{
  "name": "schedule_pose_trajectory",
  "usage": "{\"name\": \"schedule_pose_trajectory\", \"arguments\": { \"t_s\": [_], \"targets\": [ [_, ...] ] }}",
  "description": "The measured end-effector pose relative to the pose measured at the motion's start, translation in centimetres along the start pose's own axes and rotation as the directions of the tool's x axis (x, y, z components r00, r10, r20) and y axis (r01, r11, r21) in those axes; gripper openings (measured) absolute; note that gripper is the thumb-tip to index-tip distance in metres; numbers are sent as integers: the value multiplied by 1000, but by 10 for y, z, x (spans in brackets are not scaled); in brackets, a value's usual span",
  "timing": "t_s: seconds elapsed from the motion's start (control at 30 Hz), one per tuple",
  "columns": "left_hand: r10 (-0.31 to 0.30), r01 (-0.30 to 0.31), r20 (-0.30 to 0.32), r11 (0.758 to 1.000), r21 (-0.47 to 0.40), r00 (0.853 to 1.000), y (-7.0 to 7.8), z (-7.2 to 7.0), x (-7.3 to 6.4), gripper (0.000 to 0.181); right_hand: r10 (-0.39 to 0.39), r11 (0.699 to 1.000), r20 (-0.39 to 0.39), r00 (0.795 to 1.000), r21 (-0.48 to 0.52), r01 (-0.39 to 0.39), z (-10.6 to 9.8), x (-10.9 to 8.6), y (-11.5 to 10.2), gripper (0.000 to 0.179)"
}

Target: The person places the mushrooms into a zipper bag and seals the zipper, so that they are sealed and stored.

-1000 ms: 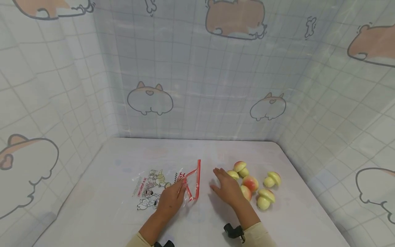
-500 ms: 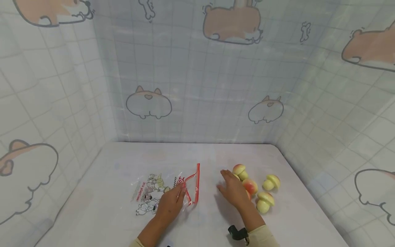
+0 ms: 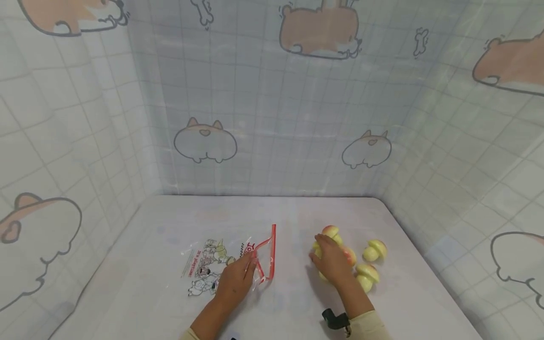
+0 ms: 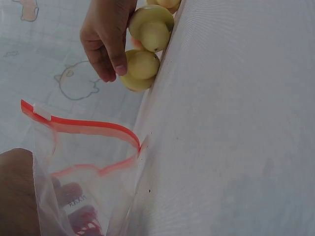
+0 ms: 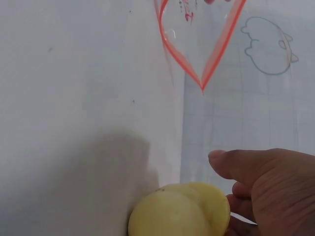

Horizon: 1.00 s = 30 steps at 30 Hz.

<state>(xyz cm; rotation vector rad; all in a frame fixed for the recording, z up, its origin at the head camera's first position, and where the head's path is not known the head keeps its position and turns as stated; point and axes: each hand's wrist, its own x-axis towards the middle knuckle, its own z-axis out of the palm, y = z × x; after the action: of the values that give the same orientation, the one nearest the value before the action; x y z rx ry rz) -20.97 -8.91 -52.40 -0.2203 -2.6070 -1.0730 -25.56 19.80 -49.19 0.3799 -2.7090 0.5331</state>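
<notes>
Over to the right went the right hand (image 3: 333,259), a bit more than in the earlier frame, so it was now at the near side of the pile of mushroom shapes (image 3: 374,250), while the left hand (image 3: 235,278) and the clear bag (image 3: 208,271) stayed about the same. Farthest left was the bag, at the white table (image 3: 136,283), with its mouth facing right. Next came the left hand, its fingers pinching the bag near its red edge (image 3: 273,250), which gaped wide. Past a bare bit of table, the right hand leaned over the pile, its thumb (image 5: 238,163) and fingers spread, not squeezing anything yet. One yellow shape (image 5: 170,214) was right by its fingers. Most shapes sat close together, and two were more to the right. To do this bit well, it seemed best to pick one shape, close thumb and fingers round its fat part, and nudge no others so they would not roll. The left hand did best to hold the red mouth wide and still. On the bag, red words said "It's playtime!", then red letters, partly covered, began "To", and a small backward word looked like "PIXAR".
</notes>
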Motion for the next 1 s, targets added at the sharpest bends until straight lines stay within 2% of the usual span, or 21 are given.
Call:
{"name": "schedule_pose_trajectory", "arguments": {
  "t_s": [0.1,0.23,0.4,0.63,0.77,0.87,1.0],
  "targets": [
    [7,-7,-7,1000,-1,1000,1,0,0,41,-2,1000,-27,1000,8,2,-3,-1,3,51],
    [52,-52,-38,999,10,998,0,2,0,43,-4,1000,-55,998,24,5,-6,-1,8,51],
    [92,-90,-60,996,24,994,-3,4,-1,45,4,999,-55,998,38,-2,-6,-3,16,50],
    [69,-69,-46,998,14,997,-1,1,-1,43,28,999,-35,999,24,-28,-5,-2,19,43],
    [60,-60,-35,998,5,998,0,1,-1,42,61,998,5,998,-11,-61,-8,0,17,36],
    [56,-56,-30,998,0,998,1,0,-1,44,94,995,48,994,-32,-93,-11,1,15,37],
    [62,-62,-33,998,4,998,0,0,-1,47,129,991,83,988,-36,-126,-14,0,13,48]
  ]
}}
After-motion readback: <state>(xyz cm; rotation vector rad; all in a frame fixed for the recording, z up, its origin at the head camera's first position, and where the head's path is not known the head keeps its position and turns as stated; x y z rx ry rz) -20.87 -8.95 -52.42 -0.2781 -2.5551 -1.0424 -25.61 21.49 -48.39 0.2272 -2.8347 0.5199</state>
